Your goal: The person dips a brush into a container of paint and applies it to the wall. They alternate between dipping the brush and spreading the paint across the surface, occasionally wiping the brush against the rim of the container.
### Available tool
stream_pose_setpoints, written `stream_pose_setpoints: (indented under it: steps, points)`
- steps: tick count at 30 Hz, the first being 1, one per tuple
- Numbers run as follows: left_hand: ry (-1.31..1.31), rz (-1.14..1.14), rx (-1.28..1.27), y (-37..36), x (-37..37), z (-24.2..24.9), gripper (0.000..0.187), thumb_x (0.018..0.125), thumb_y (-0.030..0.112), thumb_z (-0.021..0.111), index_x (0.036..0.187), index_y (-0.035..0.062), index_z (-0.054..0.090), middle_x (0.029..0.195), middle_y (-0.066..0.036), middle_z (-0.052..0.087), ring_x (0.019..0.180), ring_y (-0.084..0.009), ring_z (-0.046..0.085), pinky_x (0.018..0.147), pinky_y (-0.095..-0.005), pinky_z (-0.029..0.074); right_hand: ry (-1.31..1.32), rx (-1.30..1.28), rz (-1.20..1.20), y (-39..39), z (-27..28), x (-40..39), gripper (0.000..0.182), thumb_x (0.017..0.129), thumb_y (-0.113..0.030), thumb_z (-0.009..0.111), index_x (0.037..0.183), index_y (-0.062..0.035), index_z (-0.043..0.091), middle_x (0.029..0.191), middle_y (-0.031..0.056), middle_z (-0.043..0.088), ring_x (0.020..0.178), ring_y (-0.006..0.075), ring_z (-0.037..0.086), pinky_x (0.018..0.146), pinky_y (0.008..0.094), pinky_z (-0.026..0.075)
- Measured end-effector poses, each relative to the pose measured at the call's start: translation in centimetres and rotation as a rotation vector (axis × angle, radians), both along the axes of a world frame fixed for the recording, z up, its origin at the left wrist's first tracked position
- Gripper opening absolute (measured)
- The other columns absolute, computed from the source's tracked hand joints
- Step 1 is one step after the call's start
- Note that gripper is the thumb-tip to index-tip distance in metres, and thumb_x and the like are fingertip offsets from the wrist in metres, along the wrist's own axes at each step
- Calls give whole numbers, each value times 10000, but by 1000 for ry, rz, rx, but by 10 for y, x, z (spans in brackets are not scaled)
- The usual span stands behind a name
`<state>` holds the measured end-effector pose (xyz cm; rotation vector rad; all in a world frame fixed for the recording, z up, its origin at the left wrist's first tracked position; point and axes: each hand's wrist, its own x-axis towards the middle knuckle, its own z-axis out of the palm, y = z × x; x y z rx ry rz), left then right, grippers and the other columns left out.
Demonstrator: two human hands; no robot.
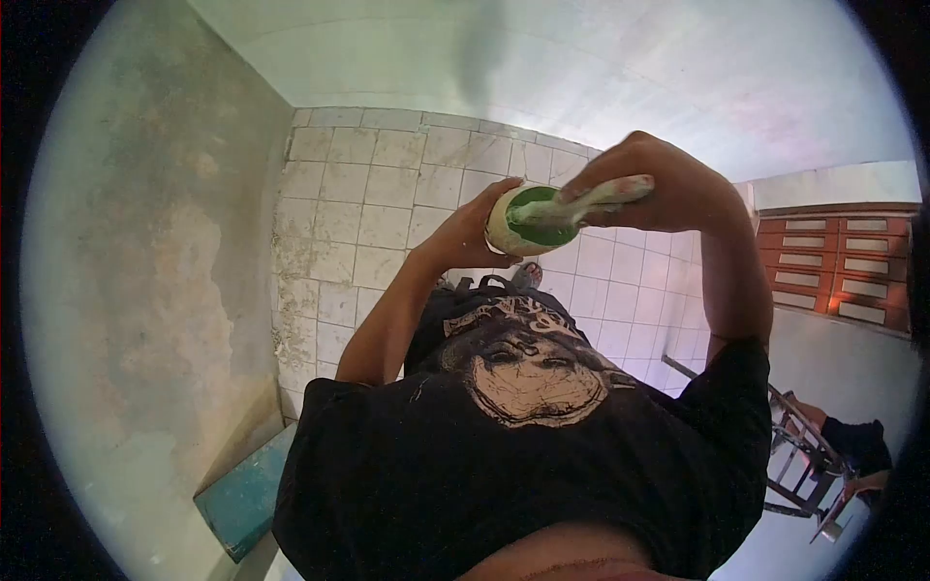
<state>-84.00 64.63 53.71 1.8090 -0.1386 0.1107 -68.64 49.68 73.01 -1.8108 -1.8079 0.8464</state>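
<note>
Brush (pixel 581 201) bristles hidden inside paint can (pixel 528 225)

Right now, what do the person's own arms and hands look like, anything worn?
Both hands, left hand and right hand, are bare: no gloves, rings, watch or bands visible. Forearms are bare too. The only clothing is a black short-sleeved T-shirt with a pale printed face graphic on the chest; its sleeves end at the upper arms. No tattoos or markings can be made out.

Black T-shirt (pixel 542 455), faded face print, bare forearms
</note>
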Motion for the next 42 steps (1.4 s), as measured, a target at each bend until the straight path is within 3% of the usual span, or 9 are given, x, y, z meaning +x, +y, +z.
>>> stream_pose_setpoints:
  steps: [5,18,26,29,31,42]
  points:
    - [-7,4,9,-5,5,-5,1027,525,162,837,1341,102,217,1222,-123,463,1122,-263,472,954,-371,387,-143,-33,-91,2,-18,0,243,703,-73,698,941,-51,651,863,118,665,764,212,659,701,310,526]
    - [9,7,7,-7,17,-6,1038,532,172,835,1344,84,193,1229,-138,456,1136,-264,463,962,-366,380,-58,-42,-125,-6,-27,11,252,704,-66,693,951,-41,645,868,125,664,748,222,662,677,305,528]
    - [21,12,33,-9,23,-2,1044,534,175,835,1343,76,183,1234,-142,458,1141,-266,462,961,-364,382,42,124,-127,-20,-25,19,262,703,-72,697,957,-34,646,859,124,665,718,216,660,653,309,526]
    - [-3,24,69,-12,26,-3,1041,532,176,835,1343,80,190,1236,-140,458,1140,-268,465,960,-371,384,-48,47,-144,-26,-31,19,263,699,-71,699,952,-24,645,857,126,665,722,214,660,648,313,525]
    - [1,14,-19,-15,28,-2,952,533,171,817,1314,94,277,1244,-128,457,1148,-275,463,956,-372,387,-12,110,-139,-31,-28,22,269,696,-68,701,955,-26,645,855,125,664,724,213,659,650,312,525]
    - [-29,-19,-9,-37,36,4,960,536,154,812,1321,98,265,1220,-132,475,1131,-280,475,943,-369,393,16,141,-183,-60,-27,20,292,686,-66,708,969,-35,641,850,127,663,712,211,654,651,312,518]
